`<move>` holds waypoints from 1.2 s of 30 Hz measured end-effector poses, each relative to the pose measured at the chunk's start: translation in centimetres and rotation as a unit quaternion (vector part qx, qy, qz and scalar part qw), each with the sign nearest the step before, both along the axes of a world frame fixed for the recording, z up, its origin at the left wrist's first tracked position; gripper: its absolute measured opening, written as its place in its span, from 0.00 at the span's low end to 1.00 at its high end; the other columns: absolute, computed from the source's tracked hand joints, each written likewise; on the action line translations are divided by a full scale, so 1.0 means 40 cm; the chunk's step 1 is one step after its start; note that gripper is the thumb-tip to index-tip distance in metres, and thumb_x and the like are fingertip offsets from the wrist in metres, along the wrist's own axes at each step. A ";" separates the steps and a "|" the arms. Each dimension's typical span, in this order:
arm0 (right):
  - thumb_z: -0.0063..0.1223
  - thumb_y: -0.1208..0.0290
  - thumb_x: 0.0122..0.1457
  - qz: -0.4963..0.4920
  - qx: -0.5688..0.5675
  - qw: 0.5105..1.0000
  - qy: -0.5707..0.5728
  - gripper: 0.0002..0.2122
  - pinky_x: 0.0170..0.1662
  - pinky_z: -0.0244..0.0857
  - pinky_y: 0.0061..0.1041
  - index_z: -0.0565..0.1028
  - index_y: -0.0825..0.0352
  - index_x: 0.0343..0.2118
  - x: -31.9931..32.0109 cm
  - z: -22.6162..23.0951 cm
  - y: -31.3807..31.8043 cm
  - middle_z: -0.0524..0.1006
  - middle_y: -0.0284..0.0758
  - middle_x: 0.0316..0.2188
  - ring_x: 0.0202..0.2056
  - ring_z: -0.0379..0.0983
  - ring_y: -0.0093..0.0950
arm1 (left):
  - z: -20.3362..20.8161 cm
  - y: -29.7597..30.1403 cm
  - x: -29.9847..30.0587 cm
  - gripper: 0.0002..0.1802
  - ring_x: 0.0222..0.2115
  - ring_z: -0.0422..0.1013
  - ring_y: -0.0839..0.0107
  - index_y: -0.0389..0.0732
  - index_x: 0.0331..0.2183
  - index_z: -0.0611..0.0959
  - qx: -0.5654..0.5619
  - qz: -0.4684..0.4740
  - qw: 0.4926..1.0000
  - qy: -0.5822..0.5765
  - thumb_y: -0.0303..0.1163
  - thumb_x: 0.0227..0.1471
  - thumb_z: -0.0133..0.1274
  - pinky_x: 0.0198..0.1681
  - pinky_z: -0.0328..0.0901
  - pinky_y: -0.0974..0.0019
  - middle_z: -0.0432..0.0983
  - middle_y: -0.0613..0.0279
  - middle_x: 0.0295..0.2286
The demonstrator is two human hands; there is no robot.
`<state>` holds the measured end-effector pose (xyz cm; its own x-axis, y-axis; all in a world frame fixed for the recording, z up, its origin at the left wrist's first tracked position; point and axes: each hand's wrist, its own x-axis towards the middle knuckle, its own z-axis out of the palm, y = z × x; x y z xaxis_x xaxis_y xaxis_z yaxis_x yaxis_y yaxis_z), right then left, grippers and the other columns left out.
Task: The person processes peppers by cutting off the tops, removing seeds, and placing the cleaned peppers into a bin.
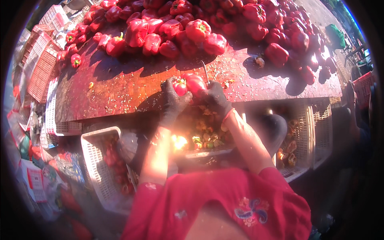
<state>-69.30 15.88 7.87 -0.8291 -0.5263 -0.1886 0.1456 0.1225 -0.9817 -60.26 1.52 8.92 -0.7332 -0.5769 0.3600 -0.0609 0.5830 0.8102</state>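
A red bell pepper (pixel 195 84) is held between my two dark-gloved hands, just above the near edge of the table. My left hand (pixel 175 98) grips its left side, beside the green stem. Closed at the pepper's right side is my right hand (pixel 216 96), its fingertips partly hidden. A thin curved metal tool (pixel 205 72) sticks up out of that hand, with its hooked tip pointing away from me. How far the tool touches the pepper cannot be seen.
A big pile of red bell peppers (pixel 170 29) covers the table's far side. Pale seeds dot the reddish tabletop (pixel 120 94). Below the near edge stand a white crate (pixel 94 160) of red pieces, a container of stem cores (pixel 207 140) and another crate (pixel 305 136). Stacked crates (pixel 42 68) rise at left.
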 end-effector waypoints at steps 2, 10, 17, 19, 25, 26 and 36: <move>0.55 0.72 0.41 -0.018 -0.072 0.983 -0.165 0.09 0.17 0.61 0.25 0.74 0.74 0.21 -0.023 0.046 0.017 0.72 0.37 0.16 0.16 0.69 0.26 | -0.005 -0.057 0.052 0.34 0.41 0.67 0.61 0.38 0.43 0.70 0.098 -0.041 0.994 -0.028 0.27 0.27 0.61 0.47 0.62 0.61 0.68 0.55 0.39; 0.56 0.74 0.44 0.051 -0.029 0.986 -0.154 0.07 0.17 0.61 0.22 0.74 0.70 0.27 -0.072 0.127 0.028 0.73 0.33 0.17 0.16 0.68 0.22 | 0.082 -0.059 0.146 0.29 0.41 0.70 0.61 0.38 0.47 0.70 0.650 -0.134 0.733 0.150 0.24 0.38 0.54 0.46 0.67 0.60 0.71 0.56 0.40; 0.53 0.68 0.49 0.058 -0.033 0.996 -0.054 0.10 0.34 0.65 0.25 0.74 0.68 0.32 0.008 0.125 0.048 0.74 0.32 0.23 0.26 0.70 0.28 | 0.049 -0.109 0.178 0.23 0.43 0.68 0.55 0.35 0.42 0.73 0.747 -0.067 0.637 0.176 0.28 0.39 0.53 0.48 0.64 0.52 0.71 0.54 0.42; 0.52 0.69 0.49 0.083 0.122 0.971 0.189 0.09 0.32 0.65 0.25 0.74 0.68 0.31 -0.010 0.106 0.119 0.73 0.32 0.21 0.24 0.69 0.27 | -0.013 -0.143 0.205 0.26 0.44 0.67 0.56 0.41 0.43 0.72 0.746 -0.030 0.589 0.308 0.31 0.38 0.55 0.46 0.64 0.47 0.71 0.56 0.42; 0.50 0.68 0.54 -0.069 -0.007 0.998 0.006 0.06 0.15 0.52 0.13 0.72 0.63 0.26 0.002 0.249 0.125 0.66 0.22 0.16 0.16 0.61 0.11 | 0.006 -0.175 0.212 0.21 0.42 0.70 0.60 0.39 0.41 0.74 0.679 -0.046 0.651 0.336 0.31 0.42 0.55 0.46 0.66 0.56 0.73 0.57 0.39; 0.49 0.70 0.53 -0.051 -0.059 0.993 -0.085 0.07 0.10 0.50 0.13 0.71 0.65 0.33 0.029 0.260 0.078 0.68 0.26 0.15 0.12 0.61 0.14 | 0.015 -0.156 0.214 0.17 0.42 0.70 0.62 0.39 0.40 0.75 0.683 -0.083 0.649 0.325 0.29 0.44 0.55 0.45 0.66 0.58 0.74 0.59 0.38; 0.64 0.71 0.40 0.225 0.053 0.895 0.382 0.28 0.40 0.65 0.30 0.68 0.71 0.47 0.117 0.249 -0.177 0.74 0.42 0.33 0.36 0.72 0.35 | 0.066 -0.130 0.188 0.27 0.42 0.70 0.64 0.35 0.47 0.70 0.554 -0.160 0.802 0.156 0.32 0.43 0.56 0.47 0.66 0.63 0.71 0.56 0.41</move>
